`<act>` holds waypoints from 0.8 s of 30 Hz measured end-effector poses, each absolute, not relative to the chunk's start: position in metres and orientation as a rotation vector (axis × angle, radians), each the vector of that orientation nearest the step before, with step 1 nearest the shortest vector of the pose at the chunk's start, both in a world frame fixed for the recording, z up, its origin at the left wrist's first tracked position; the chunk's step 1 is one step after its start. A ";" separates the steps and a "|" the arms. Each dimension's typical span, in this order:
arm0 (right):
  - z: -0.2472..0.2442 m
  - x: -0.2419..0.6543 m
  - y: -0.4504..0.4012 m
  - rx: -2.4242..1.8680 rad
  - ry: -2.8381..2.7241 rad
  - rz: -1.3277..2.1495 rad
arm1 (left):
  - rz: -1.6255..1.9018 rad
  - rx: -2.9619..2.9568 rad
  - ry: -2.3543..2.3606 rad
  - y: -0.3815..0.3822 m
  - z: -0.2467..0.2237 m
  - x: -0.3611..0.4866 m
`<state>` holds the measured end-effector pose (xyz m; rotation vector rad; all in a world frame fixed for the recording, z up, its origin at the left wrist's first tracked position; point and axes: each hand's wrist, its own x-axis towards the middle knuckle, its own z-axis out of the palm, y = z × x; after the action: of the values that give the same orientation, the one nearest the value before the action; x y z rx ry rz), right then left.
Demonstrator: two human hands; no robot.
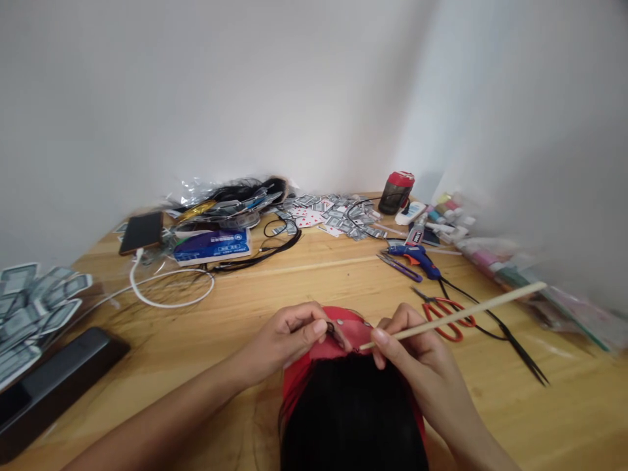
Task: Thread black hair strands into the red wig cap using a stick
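Note:
In front of me is a red rounded form (299,386), with pin-like dots near its top and long black hair (353,418) hanging over the near side. My right hand (417,353) pinches a thin pale wooden stick (471,309), its lower tip at the upper edge of the hair. On the other side of that spot, my left hand (289,340) is closed, thumb and finger pinching a small dark tuft of hair (336,335) just above the red surface. Details at the stick's tip are too small to make out.
To the right lie red-handled scissors (454,320), a blue glue gun (415,255), a purple-handled tool (402,268) and dark tweezers (527,356). Playing cards (338,212) are scattered behind. At left are a phone (142,232), a white cable (169,304) and a black box (59,392).

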<state>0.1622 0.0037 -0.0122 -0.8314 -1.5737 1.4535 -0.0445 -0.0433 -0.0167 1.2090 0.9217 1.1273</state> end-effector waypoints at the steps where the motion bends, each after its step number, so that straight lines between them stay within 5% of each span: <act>1: -0.013 0.163 0.004 -0.834 -1.579 1.448 | 1.128 1.207 0.912 -0.044 -0.016 -0.044; 24: -0.011 0.163 0.001 -0.859 -1.597 1.443 | 1.068 1.306 0.870 -0.046 -0.005 -0.047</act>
<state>0.1627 0.0010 -0.0108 -0.8595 -1.5969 1.4427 -0.0468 -0.0456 -0.0054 1.3063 0.8696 1.0678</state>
